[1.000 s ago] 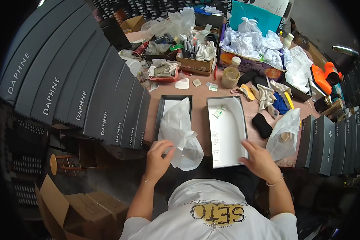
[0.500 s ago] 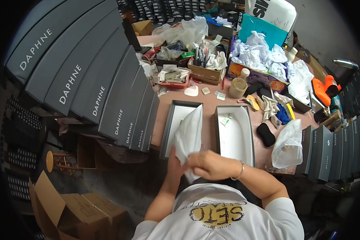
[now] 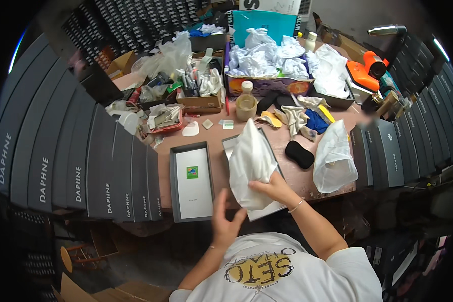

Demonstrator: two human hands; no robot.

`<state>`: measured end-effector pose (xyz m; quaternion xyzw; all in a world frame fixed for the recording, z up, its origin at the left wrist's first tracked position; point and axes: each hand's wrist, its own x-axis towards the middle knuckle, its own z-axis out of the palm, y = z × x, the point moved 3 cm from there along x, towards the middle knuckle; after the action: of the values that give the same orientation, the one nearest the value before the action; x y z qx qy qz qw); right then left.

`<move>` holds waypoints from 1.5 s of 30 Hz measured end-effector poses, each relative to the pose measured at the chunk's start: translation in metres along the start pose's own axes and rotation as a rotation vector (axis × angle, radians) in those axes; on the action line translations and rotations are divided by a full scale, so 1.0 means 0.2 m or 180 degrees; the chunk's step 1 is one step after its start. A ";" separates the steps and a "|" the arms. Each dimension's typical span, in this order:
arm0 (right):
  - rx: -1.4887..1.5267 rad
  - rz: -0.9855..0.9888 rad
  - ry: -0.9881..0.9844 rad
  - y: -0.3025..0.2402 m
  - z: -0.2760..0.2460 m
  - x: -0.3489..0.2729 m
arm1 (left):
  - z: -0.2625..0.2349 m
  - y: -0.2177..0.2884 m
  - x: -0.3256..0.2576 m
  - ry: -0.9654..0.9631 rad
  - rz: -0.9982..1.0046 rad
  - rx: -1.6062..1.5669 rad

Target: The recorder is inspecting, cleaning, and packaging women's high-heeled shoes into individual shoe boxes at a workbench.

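Two bare hands at a pinkish tabletop (image 3: 217, 156), seen from above. The right hand (image 3: 276, 189) holds a soft, elongated bundle in thin white wrapping (image 3: 251, 158); its grip is closed on the lower right edge, with the thumb lying across the front. The bundle is tilted, its narrow end pointing away from the person, and lies over an open dark-grey rectangular box with a white interior (image 3: 274, 155), hiding most of it; whether it touches the box cannot be told. The left hand (image 3: 226, 221) is empty, its grip wide, thumb and fingers parted, just beside the lower end of the bundle; contact is unclear.

To the left lies a shallow dark-grey rectangular tray with a white inside (image 3: 193, 187), bearing a small green square label (image 3: 192, 172). To the right of the bundle are a black, smooth, rounded pad (image 3: 299, 154) and, beyond it, a translucent white bag (image 3: 335, 168). Toward the rear stand a clear bottle with a pale cap (image 3: 246, 105) and a purple box (image 3: 267, 86) heaped with crumpled white paper (image 3: 267, 58). Rows of dark-grey boxes (image 3: 98, 166) flank both sides.
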<state>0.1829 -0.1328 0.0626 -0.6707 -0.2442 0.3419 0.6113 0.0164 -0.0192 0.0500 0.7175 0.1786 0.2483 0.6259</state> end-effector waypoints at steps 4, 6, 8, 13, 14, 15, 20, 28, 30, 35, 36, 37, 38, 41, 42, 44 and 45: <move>-0.3340 0.0716 -0.0793 0.30 0.01 0.02 | -0.05 0.10 0.21 -0.0138 0.0122 0.0478; -0.3325 0.0045 -0.0303 0.36 0.08 0.02 | 0.09 0.14 0.34 -0.0952 0.0605 0.1168; -0.3314 -0.0641 -0.0050 0.34 0.07 -0.02 | 0.25 0.09 0.45 -0.1321 0.1317 0.1359; -0.2950 -0.0237 -0.0375 -0.11 -0.18 -0.41 | 0.52 -0.14 0.64 -0.2064 0.2412 0.1971; -0.2846 0.0092 -0.0240 -0.14 -0.29 -0.48 | 0.55 -0.15 0.67 -0.2105 0.2608 0.2051; -0.2895 -0.0085 0.0417 -0.17 -0.44 -0.54 | 0.55 -0.17 0.67 -0.1999 0.2734 0.2078; -0.4571 0.0146 0.2477 -0.32 -0.94 -0.81 | 0.47 -0.32 0.63 -0.2385 0.2060 0.3292; -0.3586 0.1108 0.2138 0.09 -1.46 -0.87 | 0.32 -0.26 0.72 -0.3213 0.0994 0.3083; -0.3892 0.0779 0.2239 0.05 -1.44 -0.88 | 0.30 -0.21 0.76 -0.3172 0.0610 0.2793; -0.4081 0.0886 0.2449 0.31 -1.54 -1.06 | 0.44 -0.01 0.70 -0.2567 0.1233 0.2109; -0.4228 0.0743 0.2573 0.36 -1.55 -1.07 | 0.47 -0.06 0.69 -0.2605 0.1250 0.2162; -0.4188 0.0739 0.2803 0.36 -1.53 -1.07 | 0.47 -0.09 0.68 -0.2522 0.1207 0.2237; -0.4096 0.0750 0.3073 0.35 -1.47 -1.07 | 0.48 -0.06 0.68 -0.2384 0.1259 0.2088; -0.3998 0.0887 0.3235 0.41 -1.48 -1.12 | 0.54 0.05 0.60 -0.2171 0.1082 0.1495; -0.3798 0.0976 0.3283 0.41 -1.50 -1.12 | 0.57 0.08 0.58 -0.2205 0.0813 0.1189; -0.3327 0.0313 0.3758 0.28 -1.54 -1.06 | 0.68 0.09 0.53 -0.2296 0.0485 0.0769; -0.3376 -0.0249 0.3705 0.17 -1.56 -0.98 | 0.75 0.04 0.51 -0.2371 0.0411 0.0681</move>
<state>0.2889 -0.4879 0.0671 -0.9349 -0.0388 -0.2481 0.2510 0.1848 -0.0839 0.0579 0.8294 -0.0813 -0.0102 0.5527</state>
